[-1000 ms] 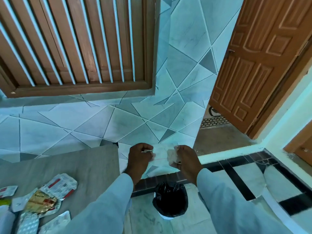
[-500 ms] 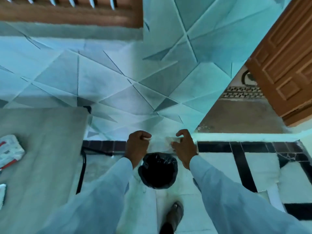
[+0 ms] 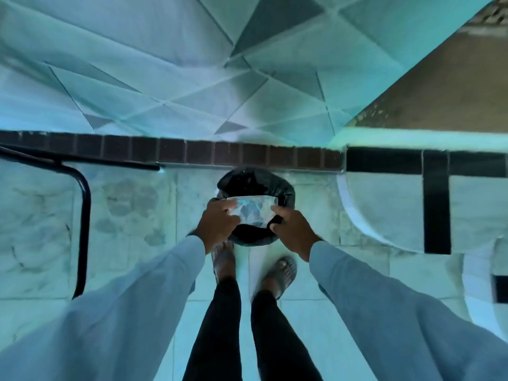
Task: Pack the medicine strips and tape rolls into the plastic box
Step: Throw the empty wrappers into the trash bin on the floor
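A clear, crinkled piece of plastic [image 3: 252,210] is stretched between both hands. My left hand [image 3: 218,224] pinches its left edge and my right hand [image 3: 291,226] pinches its right edge. The plastic hangs directly over a small bin lined with a black bag [image 3: 255,185] on the floor. No medicine strips, tape rolls or plastic box are in view.
A black metal table leg [image 3: 82,215] curves down at the left. My two feet in sandals [image 3: 283,273] stand just behind the bin. A dark tile skirting [image 3: 192,152] runs along the patterned wall. A raised step with black bands [image 3: 437,202] lies at the right.
The view has tilted down, so the table with the medicine strips has left the frame. Both hands have lowered the clear plastic toward the black-lined bin.
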The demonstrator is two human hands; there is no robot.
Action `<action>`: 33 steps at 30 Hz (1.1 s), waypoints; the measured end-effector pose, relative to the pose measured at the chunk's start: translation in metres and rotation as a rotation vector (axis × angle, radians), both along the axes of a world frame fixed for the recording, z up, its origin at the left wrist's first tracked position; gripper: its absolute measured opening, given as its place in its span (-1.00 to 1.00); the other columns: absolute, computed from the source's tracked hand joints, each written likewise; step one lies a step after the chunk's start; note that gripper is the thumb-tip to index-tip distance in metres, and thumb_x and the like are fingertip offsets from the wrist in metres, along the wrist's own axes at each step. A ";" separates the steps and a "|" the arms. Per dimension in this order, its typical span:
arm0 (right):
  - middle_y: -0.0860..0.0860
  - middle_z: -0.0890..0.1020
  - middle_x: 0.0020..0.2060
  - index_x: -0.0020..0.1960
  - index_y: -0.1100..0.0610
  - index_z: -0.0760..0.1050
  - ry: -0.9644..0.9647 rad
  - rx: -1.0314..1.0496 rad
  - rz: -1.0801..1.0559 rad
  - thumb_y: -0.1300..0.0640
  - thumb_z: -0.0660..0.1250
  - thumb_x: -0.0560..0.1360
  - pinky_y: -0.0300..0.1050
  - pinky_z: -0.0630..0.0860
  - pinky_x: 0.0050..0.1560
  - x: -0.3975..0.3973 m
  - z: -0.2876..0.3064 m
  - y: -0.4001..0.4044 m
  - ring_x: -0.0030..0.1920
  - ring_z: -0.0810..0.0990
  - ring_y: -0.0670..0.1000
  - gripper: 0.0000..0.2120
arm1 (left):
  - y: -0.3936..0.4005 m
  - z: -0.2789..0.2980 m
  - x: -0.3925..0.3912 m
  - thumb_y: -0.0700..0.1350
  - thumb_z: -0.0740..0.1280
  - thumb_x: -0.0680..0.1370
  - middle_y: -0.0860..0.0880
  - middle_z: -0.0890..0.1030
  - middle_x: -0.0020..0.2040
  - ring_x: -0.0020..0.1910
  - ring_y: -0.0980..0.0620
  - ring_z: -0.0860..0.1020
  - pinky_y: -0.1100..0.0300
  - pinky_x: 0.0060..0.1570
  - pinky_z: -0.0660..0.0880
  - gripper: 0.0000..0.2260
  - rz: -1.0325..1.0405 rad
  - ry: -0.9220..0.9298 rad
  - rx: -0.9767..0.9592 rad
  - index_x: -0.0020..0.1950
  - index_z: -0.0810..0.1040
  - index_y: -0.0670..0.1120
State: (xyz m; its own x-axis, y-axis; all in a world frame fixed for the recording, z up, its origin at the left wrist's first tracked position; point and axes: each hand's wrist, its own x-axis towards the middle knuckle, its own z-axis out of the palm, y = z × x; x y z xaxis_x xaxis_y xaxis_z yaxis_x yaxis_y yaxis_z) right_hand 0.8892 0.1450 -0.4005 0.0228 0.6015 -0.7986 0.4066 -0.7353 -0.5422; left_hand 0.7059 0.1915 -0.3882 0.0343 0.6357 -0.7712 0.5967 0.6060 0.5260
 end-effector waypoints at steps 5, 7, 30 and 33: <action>0.05 0.30 0.48 0.52 0.09 0.18 -0.069 -0.113 0.048 0.23 0.20 0.52 -0.28 0.37 0.06 -0.015 -0.097 -0.004 0.32 0.42 0.02 -0.42 | -0.005 -0.098 0.008 -0.17 0.40 0.43 -0.14 0.47 0.34 0.28 -0.07 0.48 0.07 0.29 0.44 -0.45 -0.081 0.017 -0.173 0.41 0.37 -0.19; 0.09 0.32 0.47 0.52 0.08 0.17 -0.083 -0.144 0.070 0.22 0.20 0.49 -0.11 0.45 0.21 -0.022 -0.131 -0.007 0.35 0.43 0.12 -0.39 | -0.009 -0.128 0.010 -0.15 0.39 0.42 -0.13 0.48 0.32 0.24 -0.07 0.50 0.08 0.23 0.47 -0.43 -0.130 0.042 -0.199 0.41 0.36 -0.20; 0.07 0.46 0.35 0.38 0.06 0.36 -0.260 0.194 0.223 0.15 0.23 0.51 0.07 0.38 0.36 -0.049 0.028 0.070 0.35 0.43 0.11 -0.57 | 0.026 0.018 -0.014 -0.22 0.18 0.51 -0.05 0.61 0.16 0.12 -0.02 0.56 0.17 0.12 0.48 -0.73 -0.006 0.033 0.287 0.10 0.60 -0.05; 0.05 0.46 0.34 0.37 0.06 0.36 -0.228 0.355 0.291 0.15 0.22 0.52 0.00 0.37 0.36 -0.070 0.102 0.089 0.32 0.45 0.07 -0.58 | 0.035 0.092 -0.028 -0.21 0.19 0.52 -0.05 0.60 0.18 0.14 -0.05 0.55 0.09 0.21 0.48 -0.75 0.001 0.082 0.442 0.08 0.61 -0.05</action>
